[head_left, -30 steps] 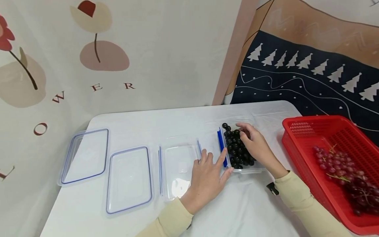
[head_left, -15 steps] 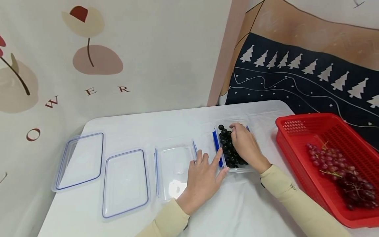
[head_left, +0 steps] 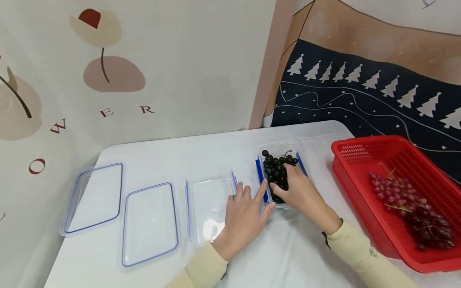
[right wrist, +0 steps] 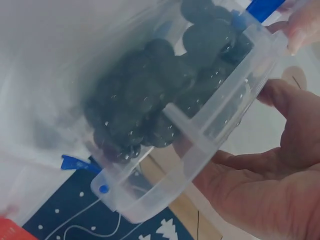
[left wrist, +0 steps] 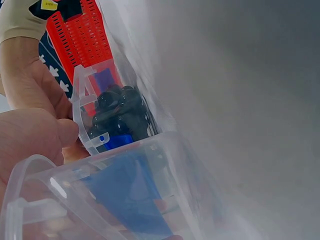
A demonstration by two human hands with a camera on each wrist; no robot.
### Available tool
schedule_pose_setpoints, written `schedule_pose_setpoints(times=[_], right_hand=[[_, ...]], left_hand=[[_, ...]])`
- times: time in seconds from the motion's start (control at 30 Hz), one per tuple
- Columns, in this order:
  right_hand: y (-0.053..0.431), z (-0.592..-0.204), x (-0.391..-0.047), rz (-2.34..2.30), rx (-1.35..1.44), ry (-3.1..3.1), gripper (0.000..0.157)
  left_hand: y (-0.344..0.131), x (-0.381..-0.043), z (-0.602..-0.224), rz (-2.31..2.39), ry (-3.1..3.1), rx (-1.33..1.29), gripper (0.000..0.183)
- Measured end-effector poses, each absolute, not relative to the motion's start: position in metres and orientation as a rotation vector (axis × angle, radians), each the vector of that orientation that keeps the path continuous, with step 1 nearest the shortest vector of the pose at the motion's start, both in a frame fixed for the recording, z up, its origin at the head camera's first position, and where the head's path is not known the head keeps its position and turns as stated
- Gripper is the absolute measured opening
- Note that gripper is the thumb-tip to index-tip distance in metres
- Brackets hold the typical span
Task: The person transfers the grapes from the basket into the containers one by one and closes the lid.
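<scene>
While the black grapes (head_left: 274,167) are straddled by the thumb and forefinger of the right hand (head_left: 307,196), it cannot be told whether any are actually pinched, since the other fingers are hidden. The bunch lies inside a clear container (head_left: 282,147), a bit of stem (head_left: 289,151) showing near the far end. Settling the bunch within the walls is judged to be the step in hand. It would be done best with light, even pressure, so that berries are neither crushed nor torn off, and with the fruit spread toward the corners rather than heaped.

The right hand is brought in from the near right, back upward, with the wrist outside the container's near right corner. By the left hand (head_left: 242,220) nothing is grasped: its fingers are fanned out, with forefinger and thumb set at the container's left side and near corner, where it can be steadied. A second container (head_left: 210,196) is partly covered by that hand. Red grapes (head_left: 399,192) and darker grapes (head_left: 430,228) are held in a red basket (head_left: 363,212) at the right.
</scene>
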State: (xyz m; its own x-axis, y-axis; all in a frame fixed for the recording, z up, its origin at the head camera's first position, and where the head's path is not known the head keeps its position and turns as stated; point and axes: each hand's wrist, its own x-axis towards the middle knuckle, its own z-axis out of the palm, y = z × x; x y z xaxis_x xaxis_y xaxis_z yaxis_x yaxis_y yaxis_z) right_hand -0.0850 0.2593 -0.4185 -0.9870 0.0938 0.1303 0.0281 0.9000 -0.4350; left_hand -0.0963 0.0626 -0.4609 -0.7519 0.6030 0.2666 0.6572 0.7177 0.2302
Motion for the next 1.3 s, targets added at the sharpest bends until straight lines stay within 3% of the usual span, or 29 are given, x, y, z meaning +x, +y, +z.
schedule_pose_setpoints(times=[0.2,0.5,0.9,1.13,1.3], right_hand=[[0.261,-0.417,-0.091,0.721,-0.063,-2.94,0.084],[0.271,-0.413,-0.096,0.939,-0.12,-2.919,0.073],[0.281,-0.407,-0.099,1.164,-0.336,-2.989,0.078],[0.286,-0.402,-0.101,1.535,-0.344,-2.957,0.081],[0.291,-0.403,-0.102,1.451,-0.267,-3.079,0.072]], left_hand=[[0.061,-0.097,-0.461,-0.466,-2.742,-1.018,0.066],[0.061,-0.098,-0.462,-0.423,-2.722,-1.029,0.067],[0.063,-0.098,-0.46,-0.452,-2.74,-1.055,0.068],[0.062,-0.1,-0.457,-0.458,-2.77,-1.069,0.069],[0.064,-0.099,-0.459,-0.483,-2.781,-1.065,0.069]])
